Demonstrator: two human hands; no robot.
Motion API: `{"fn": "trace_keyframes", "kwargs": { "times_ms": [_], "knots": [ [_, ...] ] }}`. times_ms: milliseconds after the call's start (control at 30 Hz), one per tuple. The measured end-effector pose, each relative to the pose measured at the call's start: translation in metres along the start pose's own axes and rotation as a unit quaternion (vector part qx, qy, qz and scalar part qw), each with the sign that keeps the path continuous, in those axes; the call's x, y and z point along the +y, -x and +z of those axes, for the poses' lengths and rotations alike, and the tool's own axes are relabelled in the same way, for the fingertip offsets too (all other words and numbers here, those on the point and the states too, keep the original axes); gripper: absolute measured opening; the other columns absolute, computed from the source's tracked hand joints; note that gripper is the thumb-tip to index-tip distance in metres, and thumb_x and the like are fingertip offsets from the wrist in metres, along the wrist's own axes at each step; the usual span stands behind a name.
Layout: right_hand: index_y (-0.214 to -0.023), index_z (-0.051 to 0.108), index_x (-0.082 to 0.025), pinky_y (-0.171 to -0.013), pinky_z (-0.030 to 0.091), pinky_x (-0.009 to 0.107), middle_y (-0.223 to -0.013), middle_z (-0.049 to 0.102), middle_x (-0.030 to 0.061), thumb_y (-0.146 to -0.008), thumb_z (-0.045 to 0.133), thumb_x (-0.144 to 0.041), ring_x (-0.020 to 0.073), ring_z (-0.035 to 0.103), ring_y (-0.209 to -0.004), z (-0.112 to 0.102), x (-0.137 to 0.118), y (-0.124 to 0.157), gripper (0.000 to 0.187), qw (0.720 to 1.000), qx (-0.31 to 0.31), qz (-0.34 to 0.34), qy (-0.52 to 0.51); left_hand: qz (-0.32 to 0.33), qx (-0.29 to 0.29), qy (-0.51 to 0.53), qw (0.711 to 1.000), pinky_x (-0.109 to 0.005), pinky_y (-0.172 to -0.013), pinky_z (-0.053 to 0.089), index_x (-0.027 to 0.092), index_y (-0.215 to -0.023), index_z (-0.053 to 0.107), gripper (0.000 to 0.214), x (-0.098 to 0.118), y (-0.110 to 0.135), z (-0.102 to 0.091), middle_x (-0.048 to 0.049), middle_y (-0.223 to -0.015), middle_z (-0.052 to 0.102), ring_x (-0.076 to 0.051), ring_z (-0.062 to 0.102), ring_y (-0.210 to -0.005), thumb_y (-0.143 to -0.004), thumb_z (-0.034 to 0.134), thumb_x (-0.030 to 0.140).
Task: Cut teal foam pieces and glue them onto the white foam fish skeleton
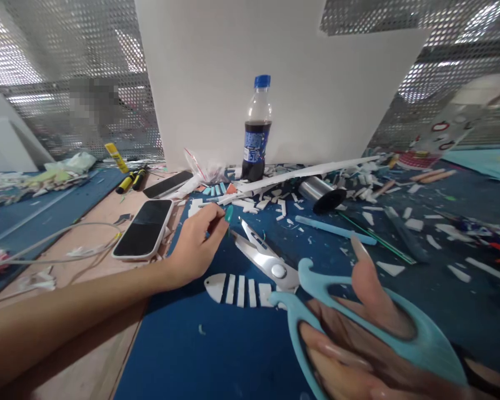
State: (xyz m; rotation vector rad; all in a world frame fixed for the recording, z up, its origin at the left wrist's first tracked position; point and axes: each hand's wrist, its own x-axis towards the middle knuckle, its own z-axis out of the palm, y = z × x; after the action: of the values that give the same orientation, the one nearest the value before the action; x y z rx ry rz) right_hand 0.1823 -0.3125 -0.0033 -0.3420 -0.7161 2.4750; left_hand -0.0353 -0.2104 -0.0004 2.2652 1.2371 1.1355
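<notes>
Scissors (316, 300) with light blue handles sit in the right hand (358, 339), fingers threaded through the loops in a closed grip, blades parted and pointing toward the left hand (195, 244). That hand rests on the blue cutting mat (183, 355) on the table, its grip pinched shut on a small teal piece (229, 213). White cut strips (237, 289) lie in a row just beside the blades. A phone (144, 228) lies left of the hand, a cola bottle (256, 130) stands behind.
</notes>
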Motion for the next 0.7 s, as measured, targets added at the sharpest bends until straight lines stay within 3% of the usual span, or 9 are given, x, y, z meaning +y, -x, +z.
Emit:
{"fn": "trace_keyframes", "kwargs": {
  "times_ms": [100, 233, 400, 700],
  "knots": [
    [-0.072, 0.060, -0.011, -0.029, 0.037, 0.015, -0.044, 0.047, -0.0021, -0.070, 0.020, -0.079, 0.0076, 0.047, -0.032, -0.003, 0.004, -0.001, 0.079, 1.000, -0.010, -0.015, -0.015, 0.037, 0.000, -0.009, 0.999, -0.023, -0.055, 0.031, 0.018, -0.071, 0.042, 0.016, 0.000, 0.001, 0.000, 0.0039, -0.063, 0.040, -0.008, 0.037, -0.057, -0.087, 0.043, 0.021],
    [-0.080, 0.063, -0.012, -0.030, 0.038, 0.016, -0.047, 0.046, -0.0028, -0.071, 0.026, -0.078, 0.0072, 0.043, -0.032, -0.003, 0.004, -0.003, 0.076, 0.998, -0.027, -0.002, -0.051, 0.061, -0.003, -0.008, 0.998, -0.023, -0.055, 0.033, 0.017, -0.072, 0.043, 0.016, -0.002, 0.002, 0.000, 0.0033, -0.064, 0.041, -0.008, 0.039, -0.057, -0.087, 0.043, 0.019],
    [-0.073, 0.063, -0.014, -0.030, 0.035, 0.016, -0.044, 0.041, -0.0037, -0.068, 0.031, -0.079, 0.0079, 0.042, -0.032, -0.002, 0.004, -0.004, 0.073, 0.996, -0.035, 0.011, -0.081, 0.119, -0.011, -0.007, 0.993, -0.021, -0.055, 0.032, 0.017, -0.071, 0.041, 0.016, -0.002, 0.005, -0.002, 0.0036, -0.064, 0.040, -0.007, 0.037, -0.058, -0.087, 0.043, 0.015],
    [-0.063, 0.052, -0.016, -0.027, 0.033, 0.016, -0.040, 0.040, -0.0043, -0.062, 0.021, -0.087, 0.0074, 0.041, -0.028, -0.014, 0.007, -0.003, 0.077, 1.000, 0.005, 0.016, 0.015, 0.186, -0.042, 0.003, 0.982, -0.021, -0.057, 0.033, 0.017, -0.073, 0.040, 0.015, -0.003, 0.006, -0.003, 0.0029, -0.066, 0.039, -0.007, 0.037, -0.061, -0.086, 0.043, 0.010]
  ]
}}
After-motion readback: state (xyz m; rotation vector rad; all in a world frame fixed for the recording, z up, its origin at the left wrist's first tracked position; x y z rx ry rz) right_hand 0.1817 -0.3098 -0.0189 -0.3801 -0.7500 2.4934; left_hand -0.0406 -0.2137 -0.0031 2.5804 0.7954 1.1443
